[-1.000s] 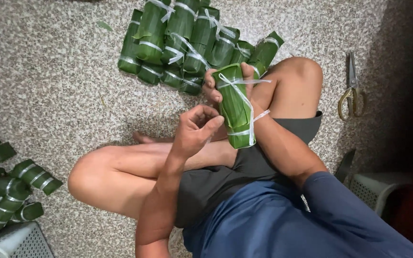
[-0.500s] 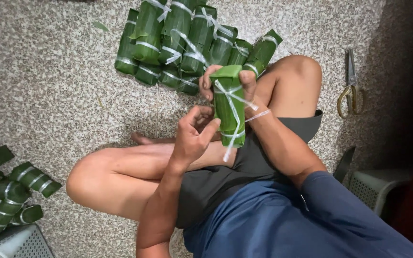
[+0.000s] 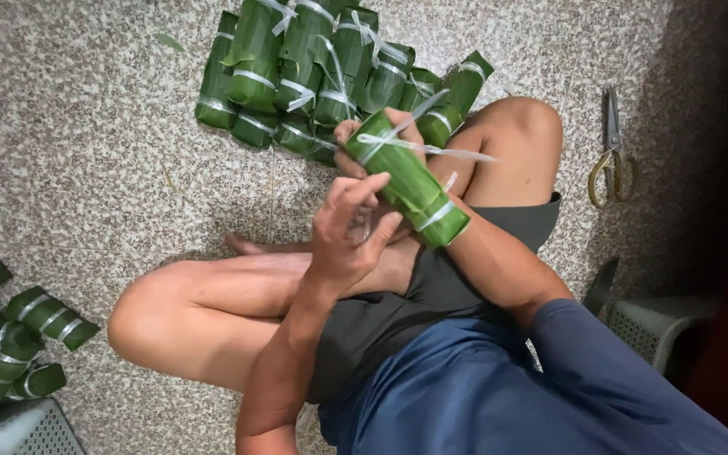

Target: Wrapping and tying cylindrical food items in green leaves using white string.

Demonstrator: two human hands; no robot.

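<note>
Head view: leaf-wrapped roll [image 3: 410, 181] tilted, gripped by right hand [image 3: 381, 139] fingers; left hand [image 3: 347, 236] fingers loosely curled beside it.

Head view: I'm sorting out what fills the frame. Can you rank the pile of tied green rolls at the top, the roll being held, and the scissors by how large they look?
1. Pile of tied green rolls, clearly largest.
2. Held roll, gripped by the right hand, left hand beside it; it is nearer the camera, so it looks enlarged.
3. Scissors: similar length, much slimmer.
</note>
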